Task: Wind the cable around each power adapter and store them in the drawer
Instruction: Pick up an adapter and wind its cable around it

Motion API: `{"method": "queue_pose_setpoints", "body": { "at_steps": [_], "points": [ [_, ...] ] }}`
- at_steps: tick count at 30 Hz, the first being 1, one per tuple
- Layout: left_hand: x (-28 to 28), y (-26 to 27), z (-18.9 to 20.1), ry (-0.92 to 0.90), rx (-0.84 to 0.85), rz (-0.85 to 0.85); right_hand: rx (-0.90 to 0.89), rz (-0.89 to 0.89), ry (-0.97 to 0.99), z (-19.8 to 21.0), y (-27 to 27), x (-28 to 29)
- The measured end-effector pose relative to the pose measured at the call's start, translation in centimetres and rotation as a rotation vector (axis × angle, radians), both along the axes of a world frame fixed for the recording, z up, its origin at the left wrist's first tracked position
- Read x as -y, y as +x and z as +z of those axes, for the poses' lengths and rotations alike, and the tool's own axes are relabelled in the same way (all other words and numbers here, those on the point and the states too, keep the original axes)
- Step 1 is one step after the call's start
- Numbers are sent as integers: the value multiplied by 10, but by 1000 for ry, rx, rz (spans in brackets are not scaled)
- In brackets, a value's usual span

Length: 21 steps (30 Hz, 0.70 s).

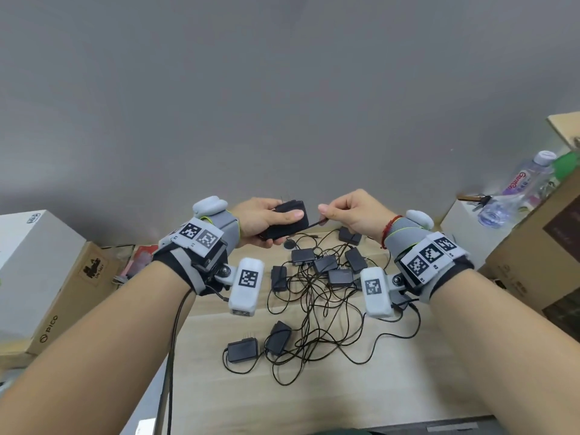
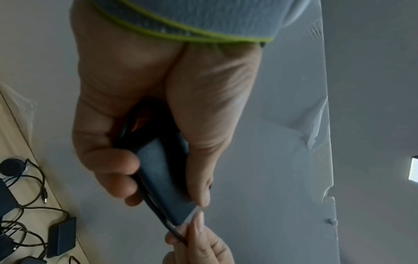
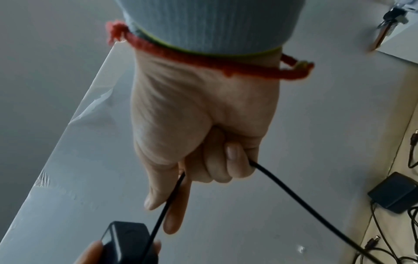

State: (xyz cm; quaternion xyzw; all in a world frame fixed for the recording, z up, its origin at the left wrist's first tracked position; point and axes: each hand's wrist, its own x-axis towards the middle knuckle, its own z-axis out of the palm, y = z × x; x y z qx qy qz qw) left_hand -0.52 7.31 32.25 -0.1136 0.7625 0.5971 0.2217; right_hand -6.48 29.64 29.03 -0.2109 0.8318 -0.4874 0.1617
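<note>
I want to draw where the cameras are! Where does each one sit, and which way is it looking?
Head: on the person's head, looking down at the table; both forearms and hands show.
Left wrist: along the left hand, which grips the adapter.
Right wrist: along the right hand, which pinches the cable.
All three views show the held adapter and its cable.

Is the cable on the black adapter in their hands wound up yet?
Not fully: the right hand holds thin black cable trailing off the black boxy adapter.
</note>
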Motion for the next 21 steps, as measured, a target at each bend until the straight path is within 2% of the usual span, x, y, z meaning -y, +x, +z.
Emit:
{"method": "queue_pose_setpoints", "body": {
  "at_steps": [6, 13, 18, 21],
  "points": [
    [-4, -1, -5, -56, -49, -17, 114, 119, -85, -2, 4, 12],
    [-11, -8, -5, 105, -100, 173, 8, 48, -99, 2, 7, 14],
    [-11, -12, -2, -26, -235, 271, -31, 87, -11, 10, 11, 14],
    [-3, -14, 2, -108, -259, 298, -27, 129, 69, 13, 13, 10]
  ]
}}
